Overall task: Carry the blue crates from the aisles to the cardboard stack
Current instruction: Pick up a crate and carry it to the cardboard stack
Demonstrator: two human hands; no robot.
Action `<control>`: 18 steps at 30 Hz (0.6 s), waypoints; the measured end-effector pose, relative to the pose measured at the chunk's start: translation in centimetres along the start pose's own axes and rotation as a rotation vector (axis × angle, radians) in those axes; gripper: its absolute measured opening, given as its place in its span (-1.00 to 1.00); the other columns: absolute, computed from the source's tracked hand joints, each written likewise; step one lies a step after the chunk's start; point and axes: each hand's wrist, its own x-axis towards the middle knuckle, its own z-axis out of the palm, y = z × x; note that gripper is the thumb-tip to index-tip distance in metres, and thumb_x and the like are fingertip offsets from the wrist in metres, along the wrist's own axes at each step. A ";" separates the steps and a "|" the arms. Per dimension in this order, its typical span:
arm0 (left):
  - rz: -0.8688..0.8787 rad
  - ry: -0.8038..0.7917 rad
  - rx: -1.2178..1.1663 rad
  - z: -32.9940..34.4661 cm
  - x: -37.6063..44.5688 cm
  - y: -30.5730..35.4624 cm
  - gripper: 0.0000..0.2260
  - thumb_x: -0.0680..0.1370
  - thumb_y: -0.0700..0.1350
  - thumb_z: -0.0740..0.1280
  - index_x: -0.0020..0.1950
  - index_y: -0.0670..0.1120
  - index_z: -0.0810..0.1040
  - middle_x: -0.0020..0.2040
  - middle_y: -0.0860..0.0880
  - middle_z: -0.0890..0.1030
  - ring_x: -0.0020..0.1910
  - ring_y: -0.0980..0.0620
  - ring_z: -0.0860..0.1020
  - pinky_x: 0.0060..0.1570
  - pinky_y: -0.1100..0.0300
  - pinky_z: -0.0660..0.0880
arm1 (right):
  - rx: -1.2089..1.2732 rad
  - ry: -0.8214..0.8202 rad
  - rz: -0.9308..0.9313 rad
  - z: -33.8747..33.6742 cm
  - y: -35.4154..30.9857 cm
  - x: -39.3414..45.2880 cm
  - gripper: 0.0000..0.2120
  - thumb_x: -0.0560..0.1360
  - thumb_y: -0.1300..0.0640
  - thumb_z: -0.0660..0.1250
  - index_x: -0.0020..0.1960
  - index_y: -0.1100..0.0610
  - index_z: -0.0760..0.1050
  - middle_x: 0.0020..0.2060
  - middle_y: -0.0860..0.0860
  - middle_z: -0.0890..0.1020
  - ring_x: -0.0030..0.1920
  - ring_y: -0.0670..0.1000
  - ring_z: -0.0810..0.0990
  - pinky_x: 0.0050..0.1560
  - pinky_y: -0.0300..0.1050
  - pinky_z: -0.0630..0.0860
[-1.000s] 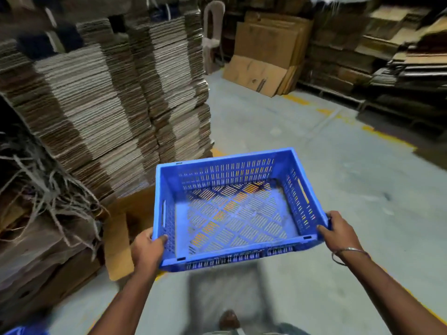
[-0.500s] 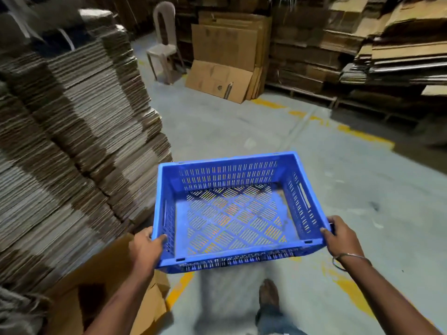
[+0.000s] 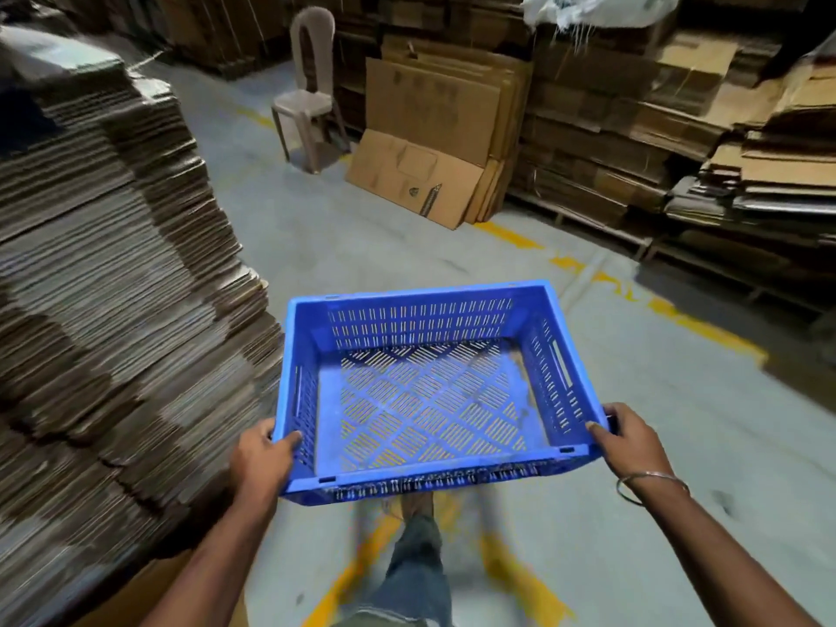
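Note:
I hold an empty blue slotted crate (image 3: 425, 391) level in front of me, above the floor. My left hand (image 3: 262, 454) grips its near left corner, thumb over the rim. My right hand (image 3: 629, 438), with a metal bangle on the wrist, grips the near right corner. A tall stack of flattened cardboard (image 3: 104, 310) rises close on my left. My leg and shoe show under the crate.
Grey concrete aisle (image 3: 678, 445) with worn yellow lines runs ahead. A plastic chair (image 3: 310, 92) stands at the far end beside leaning cardboard sheets (image 3: 429, 151). Cardboard piles on pallets (image 3: 678, 142) line the right side. A brown box edge lies at the lower left.
I have walked forward along the aisle with the crate. The chair and leaning sheets are nearer and more central, and the left cardboard stack has slid past. Both hands keep their grip.

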 end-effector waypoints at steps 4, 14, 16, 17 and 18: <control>0.005 -0.026 -0.042 2.6 8.4 4.3 -0.82 0.34 -0.03 0.49 -0.14 -0.09 0.66 -0.31 -0.11 0.65 -0.28 -0.15 0.63 -0.22 0.01 0.54 | -0.003 -0.002 0.041 2.0 -4.3 8.1 -0.78 0.46 0.24 0.40 0.10 0.17 0.52 -0.10 0.08 0.62 -0.12 0.11 0.57 -0.10 -0.11 0.37; 0.069 -0.011 -0.026 6.6 25.6 19.5 -0.92 0.41 -0.20 0.51 -0.13 -0.15 0.66 -0.32 -0.17 0.60 -0.31 -0.16 0.56 -0.29 0.06 0.41 | 0.073 0.020 0.093 5.0 -14.7 27.9 -0.82 0.44 0.20 0.41 0.04 0.14 0.56 -0.10 0.09 0.65 -0.07 0.13 0.60 -0.07 -0.08 0.42; 0.081 0.005 0.008 7.9 29.3 22.2 -0.94 0.41 -0.20 0.50 -0.16 -0.16 0.66 -0.34 -0.16 0.59 -0.33 -0.14 0.55 -0.30 0.07 0.40 | 0.074 0.011 0.099 5.8 -16.2 32.4 -0.83 0.45 0.19 0.41 0.04 0.14 0.56 -0.10 0.08 0.65 -0.09 0.12 0.60 -0.09 -0.09 0.42; 0.086 0.012 0.024 8.5 31.2 23.5 -0.93 0.41 -0.20 0.50 -0.17 -0.16 0.66 -0.34 -0.15 0.58 -0.33 -0.14 0.54 -0.30 0.07 0.40 | 0.074 0.008 0.100 6.2 -16.9 34.8 -0.83 0.45 0.18 0.41 0.03 0.14 0.56 -0.11 0.08 0.64 -0.09 0.12 0.60 -0.09 -0.08 0.42; 0.088 0.020 0.027 9.3 33.2 24.8 -0.92 0.40 -0.19 0.51 -0.16 -0.17 0.66 -0.34 -0.14 0.58 -0.32 -0.13 0.53 -0.29 0.07 0.40 | 0.084 0.005 0.099 6.7 -17.7 37.3 -0.84 0.45 0.18 0.42 0.02 0.14 0.56 -0.11 0.08 0.65 -0.10 0.12 0.60 -0.09 -0.07 0.43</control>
